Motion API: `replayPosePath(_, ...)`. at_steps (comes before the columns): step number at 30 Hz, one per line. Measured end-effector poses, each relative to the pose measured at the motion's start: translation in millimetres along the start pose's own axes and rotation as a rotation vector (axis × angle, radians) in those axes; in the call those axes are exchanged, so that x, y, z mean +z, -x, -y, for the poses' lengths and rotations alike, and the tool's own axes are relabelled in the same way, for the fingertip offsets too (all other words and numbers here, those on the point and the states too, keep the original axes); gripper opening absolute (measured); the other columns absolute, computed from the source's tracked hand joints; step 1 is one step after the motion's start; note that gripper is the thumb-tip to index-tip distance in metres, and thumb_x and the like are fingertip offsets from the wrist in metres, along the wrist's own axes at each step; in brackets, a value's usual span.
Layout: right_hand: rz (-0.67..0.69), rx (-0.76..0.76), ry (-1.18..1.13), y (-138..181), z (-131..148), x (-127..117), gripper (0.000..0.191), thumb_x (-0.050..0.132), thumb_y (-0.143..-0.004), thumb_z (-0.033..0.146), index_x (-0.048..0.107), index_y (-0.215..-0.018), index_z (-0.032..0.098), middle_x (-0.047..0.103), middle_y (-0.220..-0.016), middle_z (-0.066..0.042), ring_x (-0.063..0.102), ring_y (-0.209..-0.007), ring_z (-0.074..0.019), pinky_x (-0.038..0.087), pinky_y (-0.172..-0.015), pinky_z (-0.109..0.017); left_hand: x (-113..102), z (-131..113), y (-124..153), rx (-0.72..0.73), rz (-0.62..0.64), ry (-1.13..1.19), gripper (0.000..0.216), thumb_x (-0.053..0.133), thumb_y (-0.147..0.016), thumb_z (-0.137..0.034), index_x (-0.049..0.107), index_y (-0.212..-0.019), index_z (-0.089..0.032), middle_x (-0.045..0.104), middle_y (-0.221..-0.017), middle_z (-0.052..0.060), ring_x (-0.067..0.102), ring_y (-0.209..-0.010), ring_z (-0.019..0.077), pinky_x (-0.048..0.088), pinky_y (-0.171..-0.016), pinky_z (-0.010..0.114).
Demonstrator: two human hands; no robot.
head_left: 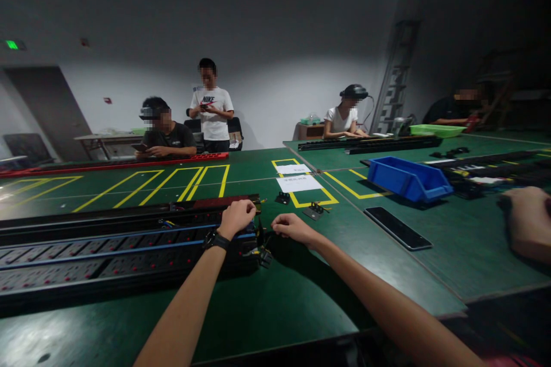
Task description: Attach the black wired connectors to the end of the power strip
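Observation:
A long black power strip unit (107,252) with blue wires along it lies on the green table (275,309), stretching off to the left. My left hand (236,218), with a black watch on its wrist, is closed in a fist over the strip's right end. My right hand (293,227) is curled in a pinch just right of that end, beside a bundle of loose wires and small parts (262,251). What its fingers hold is too small to make out.
A black phone (398,228) lies flat to the right, a blue bin (407,179) behind it. Two white papers (298,182) sit in yellow tape boxes, small black parts (316,209) nearby. Other people sit and stand at the far tables. Someone's elbow (529,229) enters at right.

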State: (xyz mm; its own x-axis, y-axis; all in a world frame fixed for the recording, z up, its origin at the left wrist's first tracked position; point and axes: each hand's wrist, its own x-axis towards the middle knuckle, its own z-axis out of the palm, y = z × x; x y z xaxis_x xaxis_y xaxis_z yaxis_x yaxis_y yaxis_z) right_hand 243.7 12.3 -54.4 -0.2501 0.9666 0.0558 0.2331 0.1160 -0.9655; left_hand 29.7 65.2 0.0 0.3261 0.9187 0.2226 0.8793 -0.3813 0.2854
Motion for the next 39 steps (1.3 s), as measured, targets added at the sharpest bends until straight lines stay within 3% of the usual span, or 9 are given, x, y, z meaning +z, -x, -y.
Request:
replayPosePath(19, 0.003, -0.005, 0.026, 0.4, 2.4, 1.3, 0.013, 0.067, -0.073, 0.028, 0.068, -0.081, 0.017, 0.063, -0.070, 0.000, 0.051, -0.060, -0.0112, 0.040, -0.059, -0.024, -0.1, 0.9, 0.1, -0.027, 0.009, 0.012, 0.021, 0.055, -0.091, -0.038, 0.073, -0.098, -0.028, 0.078, -0.103, 0.004, 0.071, -0.098, 0.0250, 0.052, -0.082, 0.032)
replayPosePath(39, 0.011, -0.013, 0.053, 1.0, 2.8, 1.2, 0.012, 0.065, -0.074, 0.025, 0.069, -0.082, 0.016, 0.065, -0.072, 0.000, 0.052, -0.059, -0.0112, 0.042, -0.060, -0.024, 4.5, 4.2, -2.0, 0.034, 0.010, -0.026, 0.027, 0.048, -0.096, -0.037, 0.072, -0.103, -0.028, 0.073, -0.113, 0.007, 0.069, -0.105, 0.0258, 0.052, -0.088, 0.035)
